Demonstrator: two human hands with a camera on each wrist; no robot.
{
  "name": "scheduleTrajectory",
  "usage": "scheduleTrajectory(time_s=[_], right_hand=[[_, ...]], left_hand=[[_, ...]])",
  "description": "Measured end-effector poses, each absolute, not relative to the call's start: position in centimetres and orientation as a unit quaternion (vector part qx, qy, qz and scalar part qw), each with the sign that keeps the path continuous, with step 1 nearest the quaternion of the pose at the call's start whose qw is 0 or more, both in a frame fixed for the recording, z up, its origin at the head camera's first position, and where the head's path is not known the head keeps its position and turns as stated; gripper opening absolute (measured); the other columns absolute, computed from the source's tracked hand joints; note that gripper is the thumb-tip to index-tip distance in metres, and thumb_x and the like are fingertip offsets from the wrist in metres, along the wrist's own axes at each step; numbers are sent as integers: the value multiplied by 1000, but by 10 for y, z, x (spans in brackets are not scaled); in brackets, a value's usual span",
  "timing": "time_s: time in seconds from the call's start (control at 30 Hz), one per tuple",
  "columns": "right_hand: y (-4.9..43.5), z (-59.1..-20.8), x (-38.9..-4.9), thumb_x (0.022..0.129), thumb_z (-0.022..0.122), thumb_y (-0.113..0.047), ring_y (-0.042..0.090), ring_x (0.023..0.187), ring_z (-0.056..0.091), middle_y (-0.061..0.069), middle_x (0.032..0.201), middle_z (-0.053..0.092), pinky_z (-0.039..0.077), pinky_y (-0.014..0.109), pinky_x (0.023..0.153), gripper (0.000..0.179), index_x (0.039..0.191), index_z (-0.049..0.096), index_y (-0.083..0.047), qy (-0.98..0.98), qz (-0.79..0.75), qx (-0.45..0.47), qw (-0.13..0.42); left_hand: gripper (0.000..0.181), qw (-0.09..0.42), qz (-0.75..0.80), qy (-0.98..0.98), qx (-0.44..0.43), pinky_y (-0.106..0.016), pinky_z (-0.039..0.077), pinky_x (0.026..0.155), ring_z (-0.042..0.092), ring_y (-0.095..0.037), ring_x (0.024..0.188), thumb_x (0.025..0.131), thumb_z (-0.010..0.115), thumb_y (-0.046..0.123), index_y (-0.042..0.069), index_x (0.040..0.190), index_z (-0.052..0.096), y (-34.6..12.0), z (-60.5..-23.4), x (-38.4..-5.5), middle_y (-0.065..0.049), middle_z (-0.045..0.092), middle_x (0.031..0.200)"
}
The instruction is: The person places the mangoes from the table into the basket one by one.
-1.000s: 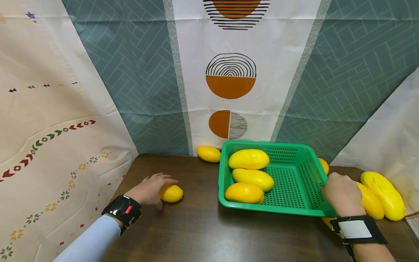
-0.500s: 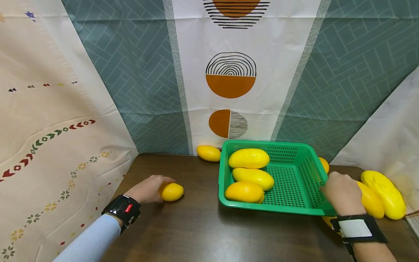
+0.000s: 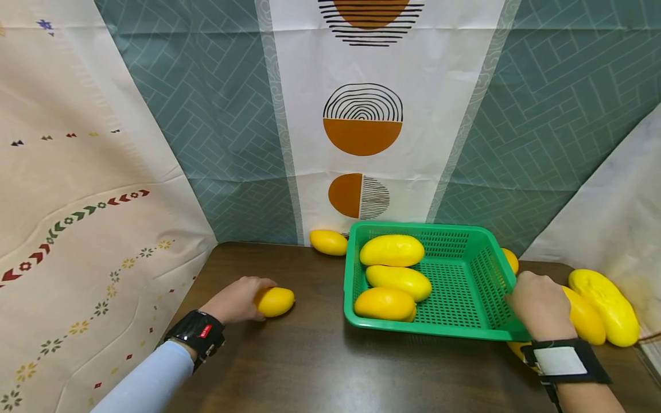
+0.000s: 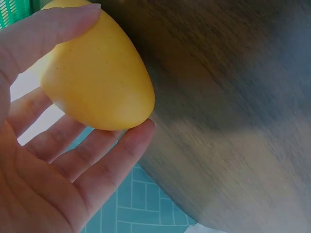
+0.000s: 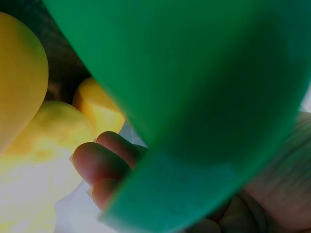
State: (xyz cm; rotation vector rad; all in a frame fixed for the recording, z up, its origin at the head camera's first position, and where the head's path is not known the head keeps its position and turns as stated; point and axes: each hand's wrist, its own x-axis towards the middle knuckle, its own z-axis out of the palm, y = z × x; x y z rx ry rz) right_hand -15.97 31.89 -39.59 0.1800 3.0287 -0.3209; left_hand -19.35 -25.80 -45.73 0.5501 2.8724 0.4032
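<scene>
Holding a yellow fruit [image 4: 99, 73], smooth-skinned, rounded at one end, finely dark-specked.

The left grip [image 3: 238, 299] is now curling round the mango [image 3: 276, 302], fingers [image 4: 116, 160] and thumb [image 4: 58, 30] taking its sides, where a second ago the fingers were spreading over its top. Both grip and mango are shifting slightly rightward over the tabletop [image 3: 304, 367], coming a little nearer the basket [image 3: 428, 330].

Home or studio I can't tell, just a screened-off nook, with a teal-and-white geometric curtain [image 3: 222, 126] and a pale flowered cloth [image 3: 77, 189] hanging round a dark wood-grain table [image 3: 310, 361].
</scene>
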Motion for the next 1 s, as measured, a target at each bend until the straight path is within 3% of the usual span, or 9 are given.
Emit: scheduleTrajectory(time_s=[0.73,1.0], right_hand=[[320,-397,-159,80,69,-22,23,52,46,9,60,45,41,33,45,33,73,50,5,992,-103,62,46],[320,-397,-160,80,68,-22,23,52,46,9,60,45,42,33,45,34,74,50,6,991,-103,65,51]], left_hand=[[70,73,133,967,207,-34,39,90,48,-9,101,60,84,25,24,125,56,-245,-451,-199,11,55,115],[69,43,142,967,209,-33,41,88,50,-9,99,61,84,24,21,124,56,-240,-447,-199,10,57,113]])
